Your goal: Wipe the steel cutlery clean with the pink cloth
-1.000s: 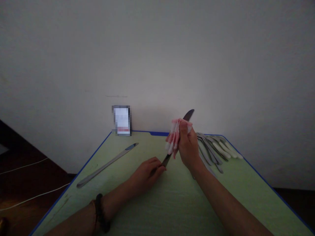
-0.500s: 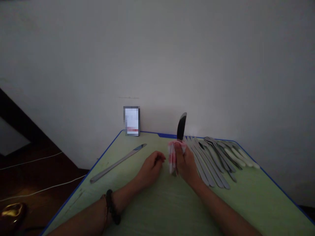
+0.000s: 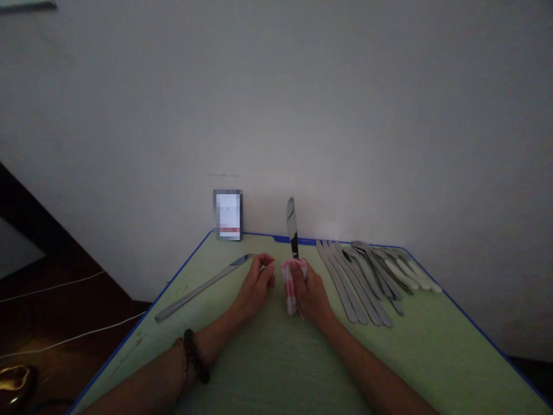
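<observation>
The held knife (image 3: 291,214) is smooth, shiny metal. The rag (image 3: 290,293) is wrinkly cloth. The white handles (image 3: 401,274) look like plastic.

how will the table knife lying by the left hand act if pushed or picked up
The table knife looks metal, so it is probably stiff and unlikely to sag when lifted. Given its smooth, slightly shiny look, it may feel somewhat slippery. Lying long and flat on the green tabletop, it seems likelier to slide or swivel than to roll.
</observation>
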The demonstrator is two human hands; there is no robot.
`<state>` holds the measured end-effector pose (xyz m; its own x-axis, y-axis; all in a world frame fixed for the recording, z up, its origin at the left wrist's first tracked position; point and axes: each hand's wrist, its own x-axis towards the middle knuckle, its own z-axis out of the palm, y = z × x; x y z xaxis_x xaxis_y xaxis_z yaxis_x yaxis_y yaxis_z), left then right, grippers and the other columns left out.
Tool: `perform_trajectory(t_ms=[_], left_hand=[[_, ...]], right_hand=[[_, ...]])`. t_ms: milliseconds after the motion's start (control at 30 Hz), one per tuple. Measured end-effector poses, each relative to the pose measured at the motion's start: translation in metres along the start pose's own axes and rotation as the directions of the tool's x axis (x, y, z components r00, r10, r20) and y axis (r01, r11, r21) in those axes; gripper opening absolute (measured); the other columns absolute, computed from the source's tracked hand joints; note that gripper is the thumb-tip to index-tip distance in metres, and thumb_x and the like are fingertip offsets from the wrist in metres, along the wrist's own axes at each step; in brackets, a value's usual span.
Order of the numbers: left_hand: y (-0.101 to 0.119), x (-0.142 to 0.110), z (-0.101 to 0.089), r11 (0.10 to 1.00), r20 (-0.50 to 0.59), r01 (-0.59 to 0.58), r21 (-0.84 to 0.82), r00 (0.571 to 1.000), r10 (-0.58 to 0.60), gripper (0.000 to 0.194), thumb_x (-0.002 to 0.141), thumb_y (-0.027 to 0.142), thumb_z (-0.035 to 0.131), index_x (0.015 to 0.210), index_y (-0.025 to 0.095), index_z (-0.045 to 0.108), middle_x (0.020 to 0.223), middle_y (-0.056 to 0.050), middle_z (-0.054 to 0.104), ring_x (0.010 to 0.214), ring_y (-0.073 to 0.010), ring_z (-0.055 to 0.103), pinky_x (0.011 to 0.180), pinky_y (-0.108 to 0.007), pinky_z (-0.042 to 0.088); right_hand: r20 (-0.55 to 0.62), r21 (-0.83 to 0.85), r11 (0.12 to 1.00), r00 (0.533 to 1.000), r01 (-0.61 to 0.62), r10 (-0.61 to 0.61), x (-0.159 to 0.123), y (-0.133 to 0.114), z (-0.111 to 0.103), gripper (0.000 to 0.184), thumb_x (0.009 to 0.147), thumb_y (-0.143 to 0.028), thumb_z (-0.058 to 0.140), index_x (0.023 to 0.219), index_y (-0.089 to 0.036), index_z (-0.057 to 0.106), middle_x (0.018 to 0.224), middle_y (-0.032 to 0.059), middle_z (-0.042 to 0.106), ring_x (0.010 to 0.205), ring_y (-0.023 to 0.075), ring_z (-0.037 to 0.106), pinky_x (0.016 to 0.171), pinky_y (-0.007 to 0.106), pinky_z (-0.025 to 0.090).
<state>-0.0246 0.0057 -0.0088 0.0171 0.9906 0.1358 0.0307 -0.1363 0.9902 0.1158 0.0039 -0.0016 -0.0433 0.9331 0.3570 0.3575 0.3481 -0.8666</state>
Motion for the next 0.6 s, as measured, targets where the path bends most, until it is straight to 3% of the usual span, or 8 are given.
perform_trajectory(t_ms=[67, 133, 200, 233, 300, 400, 500, 600], left_hand=[[0.000, 0.001, -0.001, 0.993, -0.031, -0.048, -0.112, 0.998, 0.045, 0.025, 0.086, 0.042, 0.049, 0.096, 0.020, 0.045, 0.064, 0.007, 0.046, 0.056, -0.0108, 0.046, 0.056, -0.024, 0.037], [0.000, 0.004, -0.002, 0.967, -0.011, -0.022, -0.252, 1.000, 0.020, 0.032, 0.085, 0.051, 0.047, 0.083, 0.019, 0.047, 0.059, 0.007, 0.045, 0.051, -0.0093, 0.045, 0.051, -0.022, 0.036], [0.001, 0.006, -0.005, 0.916, 0.102, 0.136, -0.378, 0.989, -0.104, 0.044, 0.086, 0.059, 0.040, 0.070, 0.019, 0.045, 0.051, 0.006, 0.043, 0.041, -0.0084, 0.042, 0.042, -0.021, 0.030], [0.002, 0.007, -0.007, 0.871, 0.196, 0.255, -0.420, 0.963, -0.187, 0.049, 0.087, 0.062, 0.036, 0.068, 0.018, 0.046, 0.048, 0.006, 0.044, 0.037, -0.0084, 0.041, 0.038, -0.020, 0.027], [0.005, 0.008, -0.010, 0.747, 0.414, 0.489, -0.451, 0.856, -0.311, 0.057, 0.087, 0.066, 0.031, 0.071, 0.016, 0.052, 0.049, 0.002, 0.051, 0.034, -0.0091, 0.043, 0.033, -0.019, 0.022], [0.010, 0.007, -0.016, 0.601, 0.670, 0.685, -0.412, 0.675, -0.309, 0.066, 0.083, 0.071, 0.034, 0.083, 0.011, 0.060, 0.061, -0.007, 0.065, 0.036, -0.0114, 0.052, 0.031, -0.018, 0.025], [0.010, 0.006, -0.022, 0.576, 0.798, 0.743, -0.341, 0.552, -0.240, 0.064, 0.083, 0.068, 0.040, 0.089, 0.008, 0.062, 0.063, -0.010, 0.068, 0.036, -0.0119, 0.054, 0.030, -0.018, 0.028], [0.005, 0.002, -0.029, 0.623, 0.855, 0.737, -0.261, 0.476, -0.205, 0.044, 0.086, 0.049, 0.050, 0.096, 0.009, 0.062, 0.060, -0.005, 0.065, 0.031, -0.0089, 0.049, 0.026, -0.015, 0.027]], right_hand=[[0.036, -0.040, 0.998, 0.999, 0.041, -0.040, -0.001, 0.001, -0.003, 0.039, 0.093, -0.050, 0.035, 0.089, -0.019, 0.058, 0.073, 0.0039, 0.065, 0.066, 0.0174, 0.061, 0.064, 0.026, 0.043], [0.099, -0.109, 0.988, 0.991, 0.106, -0.095, 0.001, -0.001, -0.010, 0.039, 0.094, -0.048, 0.035, 0.090, -0.018, 0.059, 0.071, 0.0036, 0.065, 0.064, 0.0165, 0.061, 0.061, 0.025, 0.042], [0.195, -0.210, 0.952, 0.964, 0.220, -0.180, 0.007, -0.004, -0.023, 0.037, 0.094, -0.046, 0.036, 0.092, -0.018, 0.060, 0.076, 0.0050, 0.067, 0.066, 0.0169, 0.062, 0.062, 0.026, 0.042], [0.254, -0.266, 0.916, 0.939, 0.299, -0.232, 0.011, -0.006, -0.030, 0.036, 0.094, -0.045, 0.037, 0.093, -0.018, 0.061, 0.080, 0.0063, 0.069, 0.070, 0.0177, 0.063, 0.065, 0.026, 0.042], [0.368, -0.374, 0.808, 0.872, 0.456, -0.323, 0.020, -0.011, -0.046, 0.030, 0.093, -0.041, 0.044, 0.097, -0.018, 0.063, 0.092, 0.0091, 0.071, 0.081, 0.0198, 0.064, 0.072, 0.029, 0.041], [0.498, -0.509, 0.637, 0.801, 0.579, -0.331, 0.031, -0.015, -0.065, 0.021, 0.090, -0.034, 0.054, 0.098, -0.019, 0.066, 0.094, 0.0088, 0.072, 0.087, 0.0208, 0.063, 0.078, 0.031, 0.039], [0.583, -0.577, 0.539, 0.772, 0.613, -0.254, 0.033, -0.019, -0.074, 0.016, 0.087, -0.029, 0.059, 0.096, -0.020, 0.068, 0.087, 0.0064, 0.072, 0.085, 0.0201, 0.062, 0.079, 0.031, 0.036], [0.630, -0.570, 0.530, 0.748, 0.628, -0.210, 0.031, -0.023, -0.075, 0.015, 0.086, -0.028, 0.061, 0.096, -0.021, 0.070, 0.087, 0.0053, 0.072, 0.084, 0.0200, 0.062, 0.079, 0.031, 0.035]])
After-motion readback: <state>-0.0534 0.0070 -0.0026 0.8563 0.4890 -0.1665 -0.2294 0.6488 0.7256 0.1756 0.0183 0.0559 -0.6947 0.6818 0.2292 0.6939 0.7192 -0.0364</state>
